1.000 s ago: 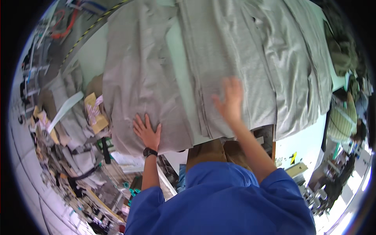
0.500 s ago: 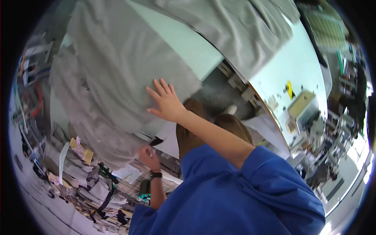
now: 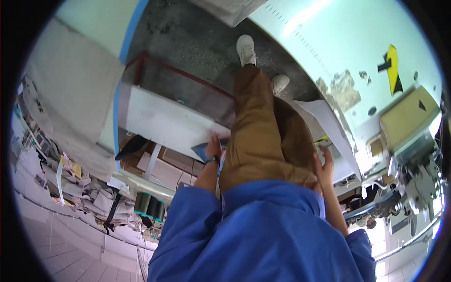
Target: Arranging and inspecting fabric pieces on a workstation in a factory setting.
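My left hand, with a dark band at the wrist, hangs beside my brown trousers. A bluish-grey piece shows right by it; whether the fingers touch it is unclear, and they are partly blurred. On the other side of the trousers my right hand hangs with its fingers loosely apart and nothing visible in them. Grey cloth lies on the blue-edged table at the left, away from both hands.
A white panel and a dark red frame bar stand low at the left. Thread cones are at lower left. A pale table with a sewing machine is at the right. Dark floor lies ahead.
My right hand has come off the grey cloth and dropped to my right side. My left hand has left the cloth's near edge. The view has shifted, with the cloth now farther left.
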